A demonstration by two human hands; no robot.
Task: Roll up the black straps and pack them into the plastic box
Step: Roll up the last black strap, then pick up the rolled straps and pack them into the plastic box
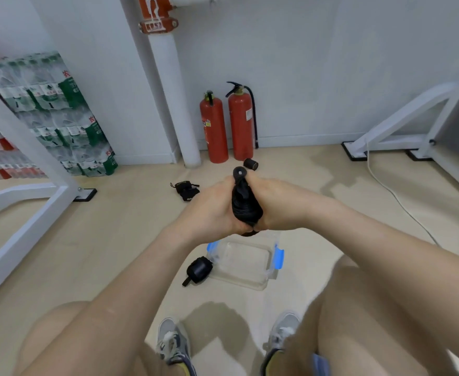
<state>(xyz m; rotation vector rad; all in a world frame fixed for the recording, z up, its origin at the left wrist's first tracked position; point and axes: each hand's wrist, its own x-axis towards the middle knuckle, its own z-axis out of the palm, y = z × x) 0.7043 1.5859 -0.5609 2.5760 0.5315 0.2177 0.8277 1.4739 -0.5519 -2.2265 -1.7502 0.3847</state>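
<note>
Black strap [244,206] gripped; plastic box [239,284] on the floor [108,240].
Left hand [213,210] and right hand [279,204] curl tightly round it from either side.

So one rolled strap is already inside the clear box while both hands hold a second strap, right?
Not quite. The head view shows the rolled strap lying on the floor beside the clear box, not inside it. The left hand and right hand do hold a second strap.

Matt black cloth strap [246,204]; clear glossy plastic box [246,263].
</note>
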